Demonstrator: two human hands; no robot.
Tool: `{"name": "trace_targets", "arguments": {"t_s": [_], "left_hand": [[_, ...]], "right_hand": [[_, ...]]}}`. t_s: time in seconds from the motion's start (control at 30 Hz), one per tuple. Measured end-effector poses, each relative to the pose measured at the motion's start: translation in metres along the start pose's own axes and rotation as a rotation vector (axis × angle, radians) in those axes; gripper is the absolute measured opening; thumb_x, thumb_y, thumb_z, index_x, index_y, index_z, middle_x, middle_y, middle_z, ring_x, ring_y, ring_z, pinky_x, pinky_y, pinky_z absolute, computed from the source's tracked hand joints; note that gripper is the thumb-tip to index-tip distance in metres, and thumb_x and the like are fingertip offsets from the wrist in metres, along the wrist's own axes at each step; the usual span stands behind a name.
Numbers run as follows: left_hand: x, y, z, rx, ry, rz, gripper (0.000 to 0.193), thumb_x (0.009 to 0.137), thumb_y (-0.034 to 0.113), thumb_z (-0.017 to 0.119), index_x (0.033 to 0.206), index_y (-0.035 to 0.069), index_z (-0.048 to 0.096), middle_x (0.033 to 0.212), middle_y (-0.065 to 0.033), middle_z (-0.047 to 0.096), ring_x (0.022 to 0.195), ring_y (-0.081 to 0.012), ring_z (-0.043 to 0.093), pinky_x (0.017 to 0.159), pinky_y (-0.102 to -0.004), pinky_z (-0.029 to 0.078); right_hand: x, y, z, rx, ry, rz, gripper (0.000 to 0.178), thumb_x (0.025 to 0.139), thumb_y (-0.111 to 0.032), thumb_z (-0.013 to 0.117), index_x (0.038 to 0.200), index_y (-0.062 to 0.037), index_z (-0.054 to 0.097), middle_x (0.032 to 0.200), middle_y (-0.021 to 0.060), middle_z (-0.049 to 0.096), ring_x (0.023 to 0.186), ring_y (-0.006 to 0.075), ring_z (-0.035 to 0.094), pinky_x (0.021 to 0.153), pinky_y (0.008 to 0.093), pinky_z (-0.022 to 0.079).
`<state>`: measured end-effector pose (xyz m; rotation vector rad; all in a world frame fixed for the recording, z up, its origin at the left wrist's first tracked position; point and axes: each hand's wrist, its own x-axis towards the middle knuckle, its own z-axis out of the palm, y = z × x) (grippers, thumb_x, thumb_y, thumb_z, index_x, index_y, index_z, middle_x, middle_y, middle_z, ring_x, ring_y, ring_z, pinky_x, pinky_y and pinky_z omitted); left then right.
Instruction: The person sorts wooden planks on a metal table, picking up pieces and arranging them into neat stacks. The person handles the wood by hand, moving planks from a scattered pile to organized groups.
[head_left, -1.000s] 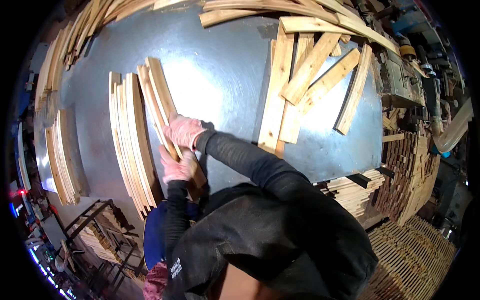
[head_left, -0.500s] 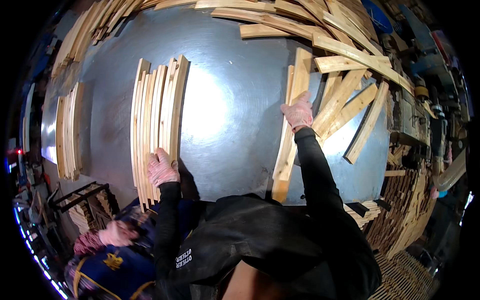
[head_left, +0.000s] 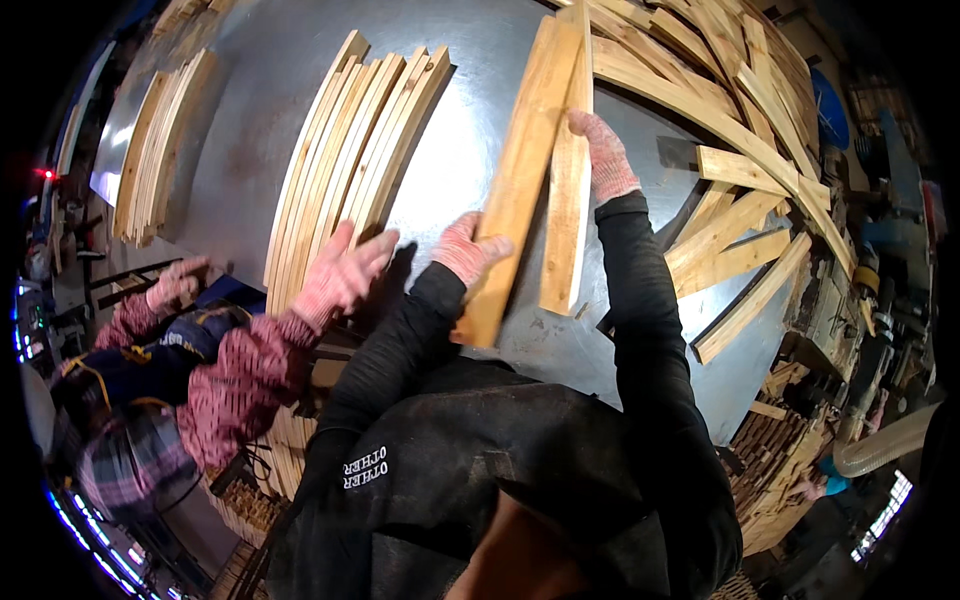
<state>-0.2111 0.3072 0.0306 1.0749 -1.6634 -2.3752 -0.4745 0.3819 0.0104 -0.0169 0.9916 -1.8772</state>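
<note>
In a pinkish gloved grip, my left hand [head_left: 470,250] is closed on the left edge of a long wooden board [head_left: 522,165], its thumb over the face. That board is tilted and slightly blurred. My right hand [head_left: 603,158], gloved alike, is closed round the right edge of a second wooden board [head_left: 565,230], which lies close against the first; its fingers are partly hidden. Left of my hands, a row of narrow wooden strips [head_left: 345,165] lies side by side on the grey metal table [head_left: 255,110].
A co-worker's gloved hand [head_left: 340,278] reaches to the near end of the strip row; the other hand [head_left: 177,284] is farther left. Another strip bundle [head_left: 165,150] lies at the table's left. Loose boards [head_left: 735,235] are heaped at the right, beside machinery.
My left hand has left the strip row and moved right onto a board. My right hand has shifted the boards upward in view. The co-worker's hand has come to the strips. The view has turned.
</note>
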Motion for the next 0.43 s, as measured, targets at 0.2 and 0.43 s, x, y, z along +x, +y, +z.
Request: {"name": "trace_targets", "arguments": {"t_s": [0.2,0.43], "left_hand": [[0.034,-0.037,-0.049,0.221,0.176,0.041,0.052,0.089,0.038,0.07,0.119,-0.002,0.059,0.1,-0.009,0.067,0.092,-0.0158,0.06,0.084,-0.0309,0.049],[0.055,-0.036,-0.045,0.064,0.067,0.022,0.059,0.084,0.017,0.073,0.136,-0.001,0.05,0.129,-0.0115,0.06,0.118,-0.0167,0.055,0.101,-0.0329,0.044]], "right_hand": [[-0.022,0.09,0.016,-1.312,0.203,-0.172,0.083,0.096,-0.048,0.055,0.151,0.0045,0.021,0.119,0.0303,0.059,0.112,0.0398,0.06,0.096,0.0436,0.05],[0.032,0.073,0.058,-0.941,-0.344,0.048,0.071,0.097,-0.045,0.052,0.152,-0.0069,0.028,0.142,0.0214,0.05,0.129,0.0349,0.051,0.111,0.0379,0.039]]}}
